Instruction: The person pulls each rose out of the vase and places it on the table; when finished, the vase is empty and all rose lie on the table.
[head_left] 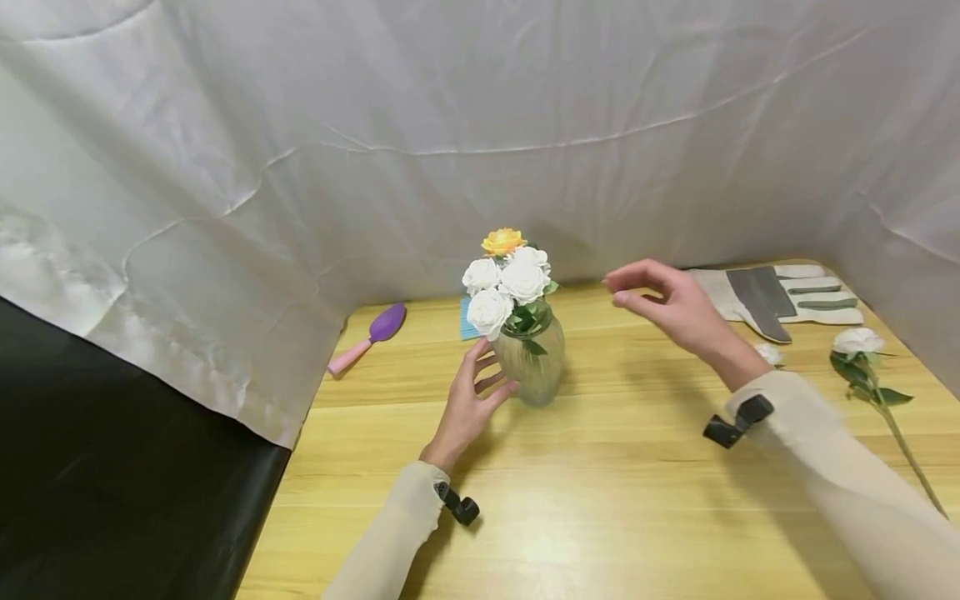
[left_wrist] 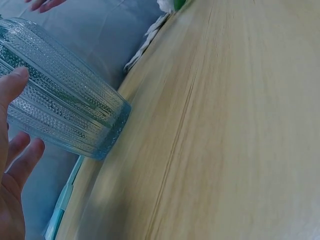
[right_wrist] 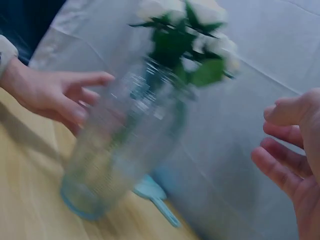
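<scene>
A ribbed clear glass vase (head_left: 534, 367) stands upright on the table, holding several white roses (head_left: 524, 282) and one orange-yellow rose (head_left: 503, 242) with green leaves. My left hand (head_left: 471, 400) is at the vase's left side, thumb and fingers spread loosely about it. In the left wrist view, the thumb (left_wrist: 15, 85) overlaps the glass and other fingertips (left_wrist: 30, 155) appear apart from it; firm contact cannot be made out. My right hand (head_left: 667, 300) is raised to the right of the vase, fingers loosely bent, holding nothing.
A purple trowel with a pink handle (head_left: 367, 340) lies at the back left. Behind the vase is a light-blue handled tool (right_wrist: 150, 189). Grey-and-white work gloves (head_left: 780, 300) and a white rose stem (head_left: 873, 375) lie at the right. Another white bloom (head_left: 768, 354) shows beside my right wrist.
</scene>
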